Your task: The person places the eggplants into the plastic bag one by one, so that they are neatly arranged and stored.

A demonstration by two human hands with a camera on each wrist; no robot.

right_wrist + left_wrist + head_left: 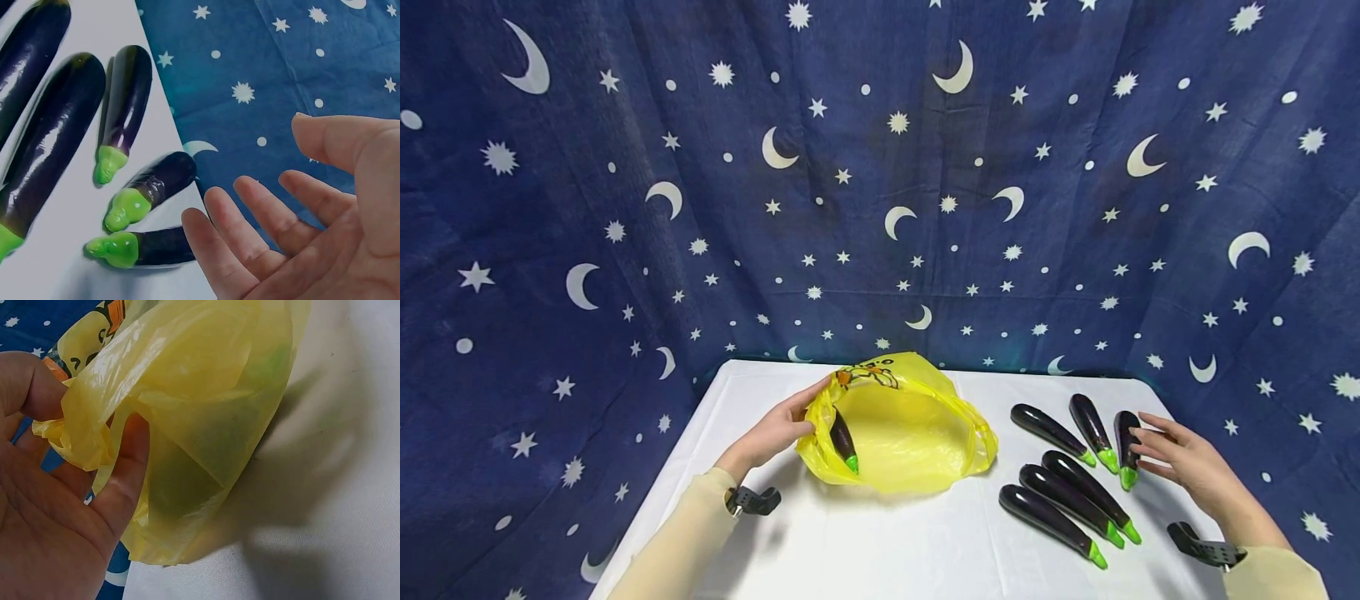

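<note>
My left hand (777, 432) grips the left rim of a yellow plastic bag (925, 372), whose mouth gapes toward me. In the left wrist view the bag's film (187, 381) is bunched between thumb and fingers. One dark purple eggplant (844, 439) with a green stem end lies inside the bag at its left. At the right, my right hand (1193, 468) hovers with fingers spread beside the rightmost eggplant (1126, 442), its fingertips overlapping it in the head view. Nothing is held in that hand; in the right wrist view the palm and relaxed fingers (234, 234) show.
Two more eggplants (1093, 429) lie left of the rightmost one, in the back group. Nearer to me, a group of three eggplants (1052, 517) points its green ends forward and right. A white cloth covers the table (865, 550); a blue star-and-moon curtain (865, 208) hangs behind it.
</note>
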